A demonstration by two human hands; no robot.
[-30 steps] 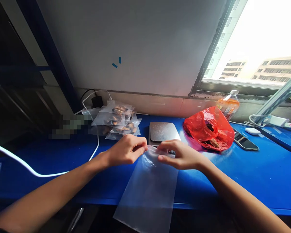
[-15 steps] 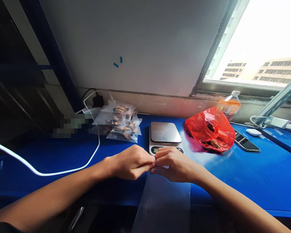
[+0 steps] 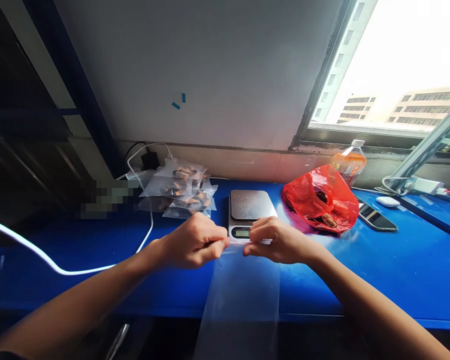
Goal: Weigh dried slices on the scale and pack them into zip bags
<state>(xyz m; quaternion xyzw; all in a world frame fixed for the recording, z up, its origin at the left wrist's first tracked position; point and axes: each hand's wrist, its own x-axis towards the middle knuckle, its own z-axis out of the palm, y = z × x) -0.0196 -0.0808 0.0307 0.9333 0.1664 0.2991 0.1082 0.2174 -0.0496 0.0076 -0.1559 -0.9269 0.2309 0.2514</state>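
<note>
A clear plastic bag [image 3: 243, 300] hangs down from between my hands, over the front edge of the blue table. My left hand [image 3: 200, 241] pinches the bag's top edge at its left side. At the right side, my right hand [image 3: 273, 240] is closed on the same edge, thumb against fingers. Just behind the hands stands a small white kitchen scale [image 3: 252, 210] with a bare metal plate and a lit display; its digits are too small to read.
Several filled clear bags [image 3: 183, 187] lie piled at the back left. A red plastic bag [image 3: 322, 200] with brown pieces inside sits right of the scale, near a drink bottle [image 3: 350, 162], a phone [image 3: 377, 215] and a white case [image 3: 387, 201]. A white cable [image 3: 86, 272] crosses the left side.
My hands have moved apart from touching each other, with the bag's top edge stretched between them. More of the scale's display shows now.
</note>
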